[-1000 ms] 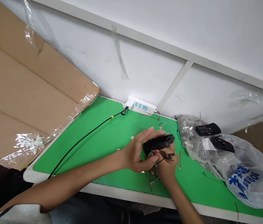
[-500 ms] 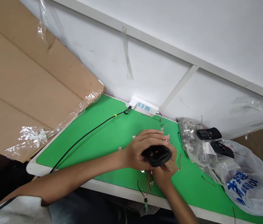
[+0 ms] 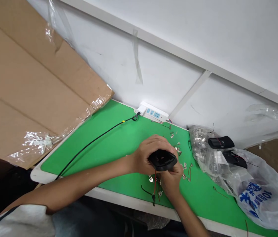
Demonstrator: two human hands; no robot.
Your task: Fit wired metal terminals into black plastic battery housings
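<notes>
A hollow black plastic housing point(image 3: 162, 161) is held up over the green mat point(image 3: 97, 141), its open end facing me. Around its left side and top, the fingers of my left hand point(image 3: 144, 154) are wrapped. My right hand point(image 3: 171, 182) grips it from below and the right; part of those fingers is hidden behind the housing. Out of the housing hangs a red wire point(image 3: 154, 182), with a small dark connector and a black wire point(image 3: 146, 190) at its lower end. Small metal contact pieces point(image 3: 151, 178) lie scattered on the mat beneath and beside the hands.
A white power strip point(image 3: 153, 112) with a black cable point(image 3: 92, 141) plugged in sits against the wall. Plastic bags point(image 3: 259, 197) at right bear two more black housings point(image 3: 221, 142). Taped cardboard point(image 3: 42, 82) leans at left.
Both hands and the black housing have shifted slightly left and up. My left fingers have curled closer round it, and the dangling wires have swung. Several metal pieces at right are uncovered.
</notes>
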